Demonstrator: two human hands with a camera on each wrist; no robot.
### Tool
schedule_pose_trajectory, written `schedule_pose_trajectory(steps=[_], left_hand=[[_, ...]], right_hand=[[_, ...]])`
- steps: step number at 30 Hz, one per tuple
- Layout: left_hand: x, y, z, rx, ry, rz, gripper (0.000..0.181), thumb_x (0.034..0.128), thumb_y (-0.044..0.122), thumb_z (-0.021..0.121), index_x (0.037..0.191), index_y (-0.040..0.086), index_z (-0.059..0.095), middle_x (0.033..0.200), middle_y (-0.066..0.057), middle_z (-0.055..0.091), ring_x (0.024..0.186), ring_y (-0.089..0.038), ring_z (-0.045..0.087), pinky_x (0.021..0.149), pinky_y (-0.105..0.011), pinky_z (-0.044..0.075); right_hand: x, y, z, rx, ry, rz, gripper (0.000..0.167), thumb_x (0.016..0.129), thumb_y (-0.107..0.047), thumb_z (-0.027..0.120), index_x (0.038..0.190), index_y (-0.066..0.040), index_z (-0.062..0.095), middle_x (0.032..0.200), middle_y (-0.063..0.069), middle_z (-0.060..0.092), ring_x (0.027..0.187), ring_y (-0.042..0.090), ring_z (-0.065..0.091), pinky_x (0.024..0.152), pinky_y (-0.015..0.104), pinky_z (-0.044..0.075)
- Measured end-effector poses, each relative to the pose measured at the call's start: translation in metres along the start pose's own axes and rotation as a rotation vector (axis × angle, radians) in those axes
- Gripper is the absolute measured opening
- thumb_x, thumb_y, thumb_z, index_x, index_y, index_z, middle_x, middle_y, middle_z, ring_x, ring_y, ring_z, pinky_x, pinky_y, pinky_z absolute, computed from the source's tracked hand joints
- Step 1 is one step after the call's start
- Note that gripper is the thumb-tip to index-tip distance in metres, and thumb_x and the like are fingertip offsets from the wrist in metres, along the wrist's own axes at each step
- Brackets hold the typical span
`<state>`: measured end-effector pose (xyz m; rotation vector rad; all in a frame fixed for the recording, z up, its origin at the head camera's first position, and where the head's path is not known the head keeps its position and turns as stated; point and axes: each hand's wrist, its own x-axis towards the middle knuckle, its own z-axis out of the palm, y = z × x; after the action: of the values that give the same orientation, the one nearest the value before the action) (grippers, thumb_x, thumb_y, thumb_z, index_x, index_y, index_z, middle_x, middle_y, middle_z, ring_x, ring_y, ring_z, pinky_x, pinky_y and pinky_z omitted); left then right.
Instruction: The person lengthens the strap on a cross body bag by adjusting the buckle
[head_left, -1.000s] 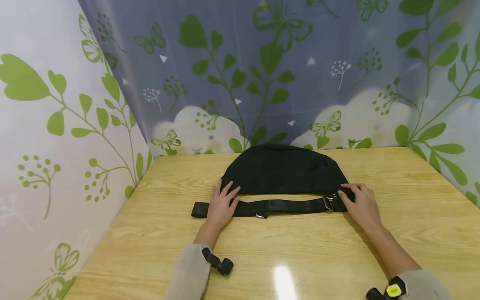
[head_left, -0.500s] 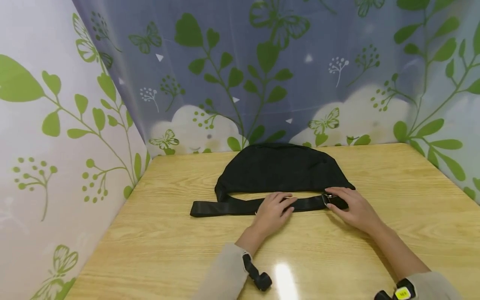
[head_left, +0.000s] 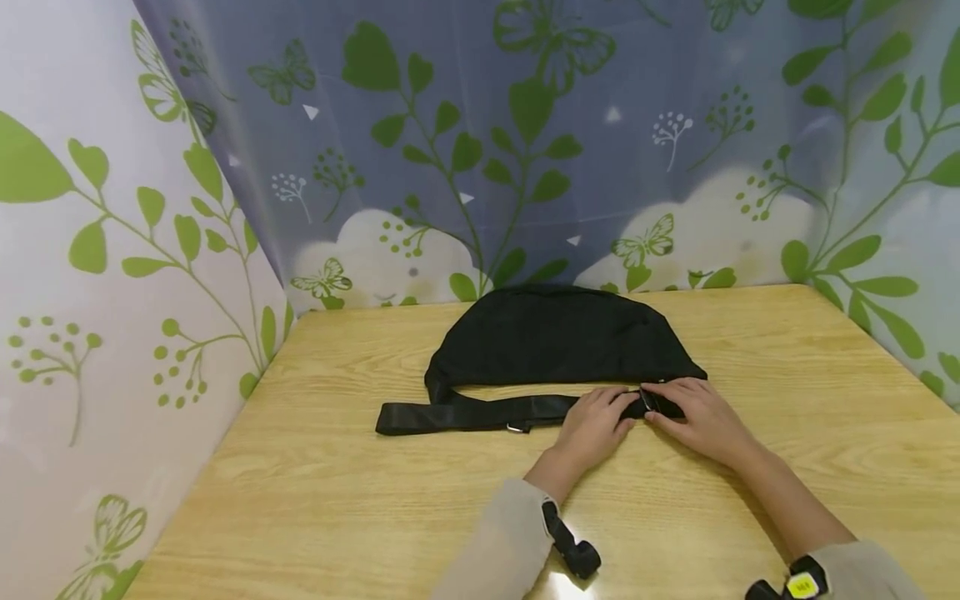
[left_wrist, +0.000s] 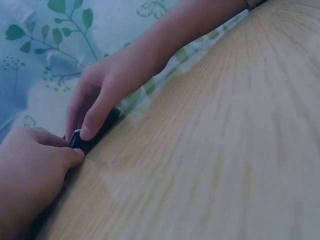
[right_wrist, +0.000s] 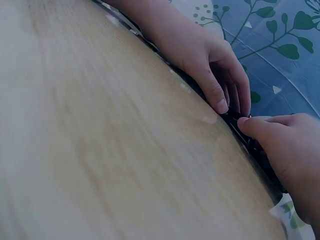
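A black waist bag (head_left: 562,337) lies flat at the back of the table, its curved edge away from me. Along its near side runs its black strap (head_left: 472,412), folded into a loop at the left end. My left hand (head_left: 592,429) pinches the strap just left of a metal buckle (head_left: 647,401). On the other side of that buckle, my right hand (head_left: 705,421) grips the strap between thumb and fingers. Both wrist views show the thumbs close together on the strap; the fingers partly cover the buckle. A small metal ring (head_left: 517,428) pokes out below the strap.
The wooden table (head_left: 337,517) carries the bag. Behind it hangs a blue curtain (head_left: 427,183) printed with leaves and butterflies, and a pale printed curtain (head_left: 127,333) stands at the left. Small black devices are strapped to both wrists.
My left hand has slid right along the strap, from the bag's left corner to the buckle. My right hand has shifted slightly left from the bag's right corner onto the strap by the buckle.
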<state>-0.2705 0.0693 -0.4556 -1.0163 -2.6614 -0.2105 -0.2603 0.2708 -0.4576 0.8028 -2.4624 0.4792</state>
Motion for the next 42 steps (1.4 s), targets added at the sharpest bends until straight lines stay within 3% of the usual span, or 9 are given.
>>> schedule_pose_trajectory(steps=[7,14,23,31,36,39,42], left_hand=[[-0.0013,-0.0006,-0.0037,-0.082,0.099,-0.076,0.039,0.0923,0.034,0.055,0.128,0.019,0.052,0.122,0.005,0.053,0.111,-0.01,0.047,0.095,-0.022,0.032],[-0.0014,-0.0013,-0.0039,-0.178,0.262,-0.108,0.028,0.0886,0.03,0.062,0.114,0.019,0.063,0.105,0.006,0.057,0.094,-0.009,0.05,0.085,-0.019,0.038],[-0.0004,-0.0011,-0.002,-0.448,0.318,-0.3,0.014,0.0843,0.025,0.067,0.096,0.017,0.069,0.09,0.007,0.06,0.083,-0.008,0.051,0.075,-0.017,0.04],[-0.0001,0.0004,0.0004,-0.559,0.351,-0.265,0.011,0.0839,0.02,0.068,0.093,0.015,0.07,0.087,0.006,0.062,0.084,-0.007,0.055,0.078,-0.016,0.041],[-0.0005,0.0005,0.0006,-0.606,0.365,-0.251,0.011,0.0835,0.019,0.068,0.093,0.015,0.071,0.087,0.007,0.062,0.083,-0.006,0.056,0.077,-0.016,0.041],[-0.0006,0.0004,0.0,-0.63,0.372,-0.247,0.011,0.0837,0.019,0.068,0.093,0.014,0.07,0.087,0.006,0.062,0.084,-0.006,0.056,0.076,-0.017,0.041],[-0.0003,0.0003,-0.0001,-0.64,0.37,-0.244,0.012,0.0841,0.019,0.067,0.094,0.013,0.07,0.088,0.005,0.062,0.084,-0.007,0.056,0.076,-0.017,0.041]], right_hand=[[0.0025,-0.002,0.001,0.069,0.093,-0.046,0.057,0.063,-0.015,0.083,0.113,0.0,0.062,0.106,0.013,0.059,0.094,0.033,0.054,0.081,0.05,0.039],[0.0045,-0.0044,-0.0001,0.097,0.156,-0.107,0.062,0.056,-0.009,0.085,0.112,0.0,0.062,0.106,0.011,0.058,0.093,0.03,0.055,0.08,0.045,0.039],[0.0052,-0.0072,0.0021,0.102,0.159,-0.107,0.063,0.054,-0.01,0.087,0.111,-0.002,0.062,0.106,0.01,0.056,0.094,0.029,0.055,0.077,0.044,0.041],[0.0061,-0.0085,-0.0007,0.112,0.165,-0.17,0.063,0.054,-0.007,0.085,0.112,-0.001,0.062,0.106,0.009,0.057,0.092,0.027,0.055,0.09,0.018,0.032],[0.0072,-0.0094,-0.0017,0.131,0.167,-0.208,0.063,0.056,-0.007,0.084,0.114,-0.001,0.061,0.108,0.01,0.057,0.093,0.027,0.056,0.093,0.014,0.028],[0.0076,-0.0093,-0.0013,0.14,0.168,-0.222,0.056,0.065,-0.02,0.082,0.114,-0.001,0.061,0.109,0.01,0.057,0.093,0.027,0.056,0.094,0.013,0.027],[0.0079,-0.0091,-0.0008,0.142,0.174,-0.232,0.053,0.08,-0.04,0.069,0.113,-0.001,0.061,0.108,0.01,0.057,0.093,0.027,0.055,0.094,0.013,0.027]])
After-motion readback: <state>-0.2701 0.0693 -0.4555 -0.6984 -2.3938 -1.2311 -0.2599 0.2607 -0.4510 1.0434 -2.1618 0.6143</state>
